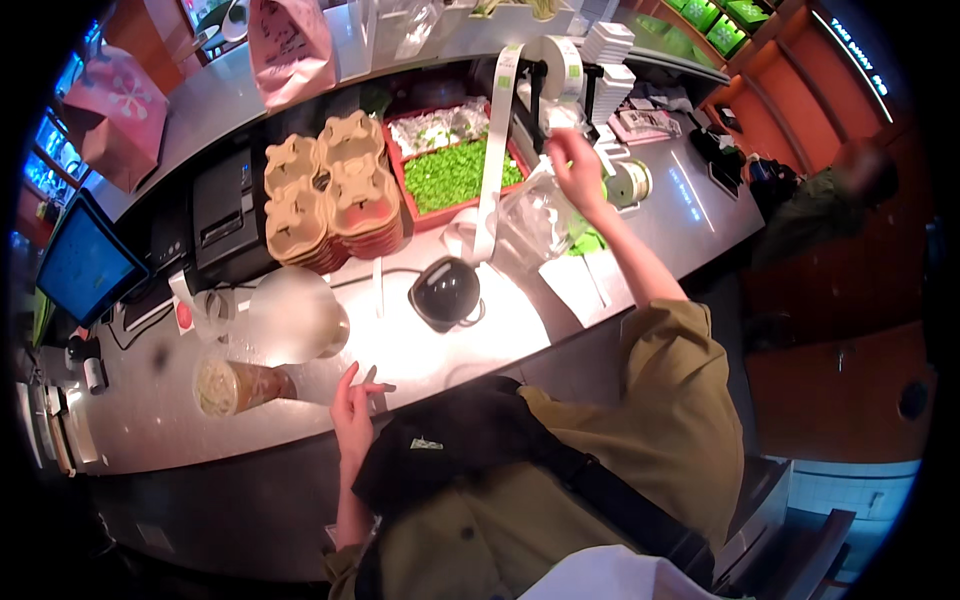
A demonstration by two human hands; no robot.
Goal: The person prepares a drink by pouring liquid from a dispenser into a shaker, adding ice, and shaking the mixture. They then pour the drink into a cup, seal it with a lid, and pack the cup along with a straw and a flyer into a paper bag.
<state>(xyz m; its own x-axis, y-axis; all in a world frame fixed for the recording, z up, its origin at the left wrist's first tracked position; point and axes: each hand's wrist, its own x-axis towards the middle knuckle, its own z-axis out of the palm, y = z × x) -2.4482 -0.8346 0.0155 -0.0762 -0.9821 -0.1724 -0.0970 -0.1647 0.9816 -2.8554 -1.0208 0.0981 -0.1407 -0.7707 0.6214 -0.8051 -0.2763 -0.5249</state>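
My right hand [577, 171] reaches over the back right of the steel counter [517, 296], fingers curled beside a clear plastic bag [536, 214] and below a roll of printed labels [562, 67] on a black holder. Whether those fingers grip anything is hidden. Low by the counter's front edge, my left hand [354, 412] is spread, with nothing in it. Nearest to it are a filled clear drink cup [236, 386] and a second cup [334, 330], partly covered by a blurred round patch. A glossy black rounded device [446, 292] sits mid-counter.
Stacked pulp cup carriers [330, 199] stand beside a red divided tray [427, 219] of small green pieces. Farther left are a black printer [225, 210], a tilted screen [90, 259] and a pink paper bag [292, 52]. A person [817, 202] is at the right.
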